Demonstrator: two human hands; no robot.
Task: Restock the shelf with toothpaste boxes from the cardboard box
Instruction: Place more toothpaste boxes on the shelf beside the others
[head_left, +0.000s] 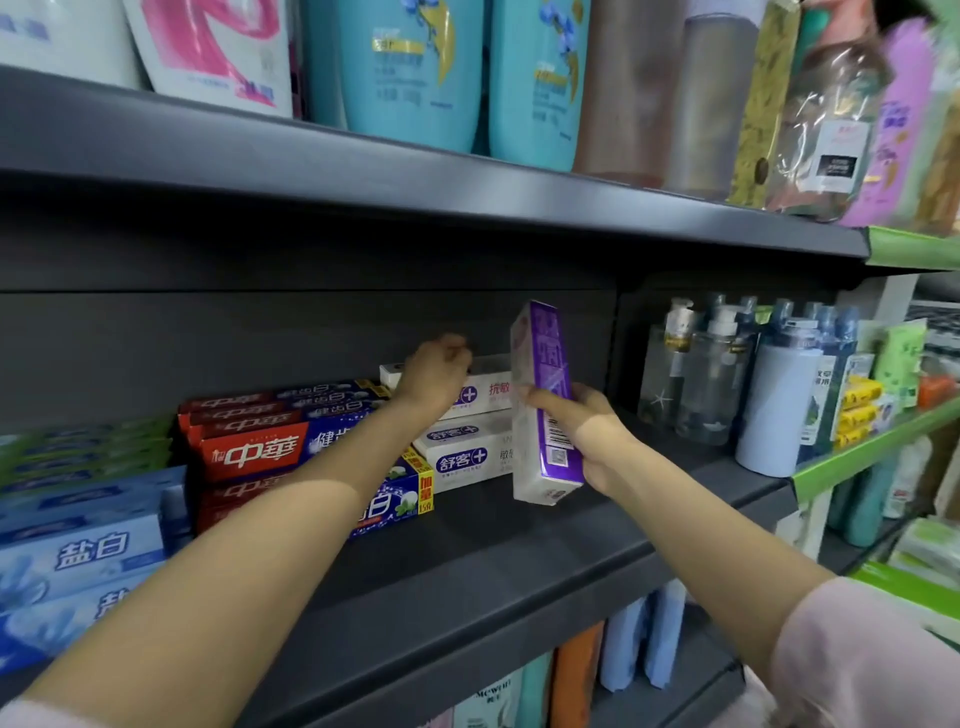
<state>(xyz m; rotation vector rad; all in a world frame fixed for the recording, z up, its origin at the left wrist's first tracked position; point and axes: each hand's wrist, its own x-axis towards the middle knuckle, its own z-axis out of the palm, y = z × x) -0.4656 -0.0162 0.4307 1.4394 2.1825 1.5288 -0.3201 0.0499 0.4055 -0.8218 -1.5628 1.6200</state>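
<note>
My right hand (582, 434) grips a purple and white toothpaste box (543, 400), held upright with its lower end just above the dark shelf (467, 551). To its left lies a stack of white toothpaste boxes (467, 457). My left hand (434, 374) reaches over that stack, fingers curled on the top white box (491, 387) near the back panel. Left of these are red toothpaste boxes (249, 447) and pale blue toothpaste boxes (83, 556). The cardboard box is out of view.
The shelf above (415, 192) holds teal shampoo bottles (415, 73) and pouches, and overhangs my hands. To the right stand clear pump bottles (696, 374) and a pale blue bottle (774, 410). Bare shelf lies right of and in front of the white stack.
</note>
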